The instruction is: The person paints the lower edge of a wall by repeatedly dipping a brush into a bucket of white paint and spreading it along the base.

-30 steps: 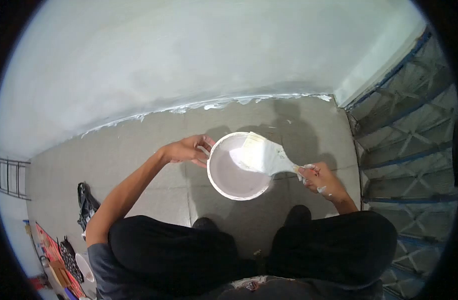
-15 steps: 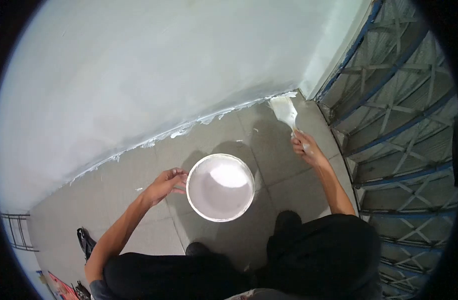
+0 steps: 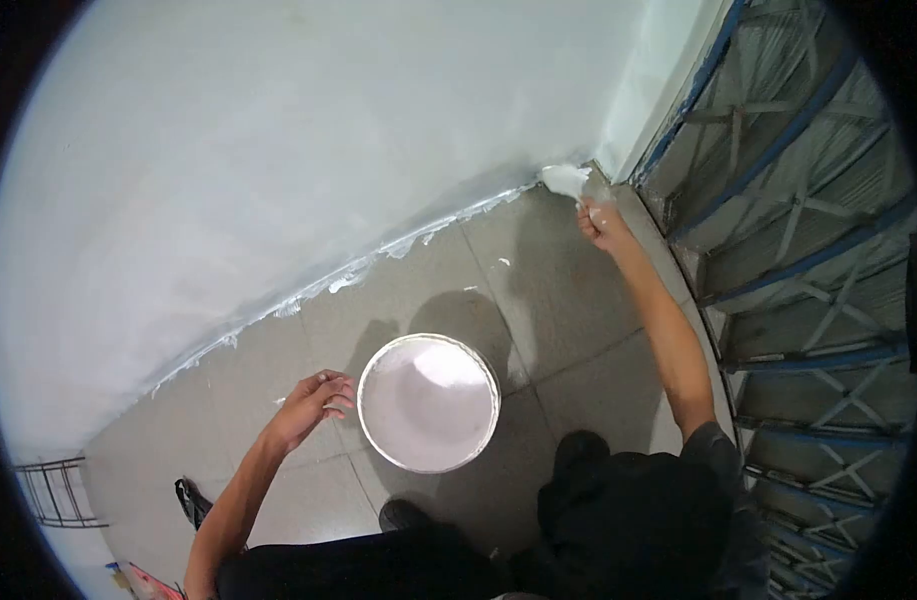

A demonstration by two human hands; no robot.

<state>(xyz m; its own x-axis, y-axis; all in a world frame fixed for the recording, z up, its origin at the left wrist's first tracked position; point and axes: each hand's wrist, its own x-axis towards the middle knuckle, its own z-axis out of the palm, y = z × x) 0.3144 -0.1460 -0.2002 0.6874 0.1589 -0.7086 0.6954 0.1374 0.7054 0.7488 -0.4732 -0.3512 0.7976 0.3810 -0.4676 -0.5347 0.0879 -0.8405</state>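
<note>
My right hand [image 3: 603,226] is closed round the handle of a paintbrush [image 3: 565,181] with white bristles. The brush lies against the foot of the grey-white wall [image 3: 328,150], close to the corner. White paint coats the bristles, and there are white marks on my fingers. A round white bucket [image 3: 383,410] stands upright on the floor before me, a bright white patch inside it. Just left of its rim hovers my left hand [image 3: 316,405], fingers loosely curled and apart, holding nothing; whether a fingertip touches the bucket I cannot tell.
Uneven white paint runs along the wall's bottom edge and onto the grey tiled floor [image 3: 458,265]. A folding metal gate [image 3: 808,280] with blue bars borders the right side. A black rack [image 3: 63,492] and a dark object [image 3: 192,502] are at the lower left. My shoes are below the bucket.
My right hand has moved up towards the wall, and the brush now tilts flatter along the wall's base. My left hand has drawn slightly away from the bucket rim. The view has shifted a little.
</note>
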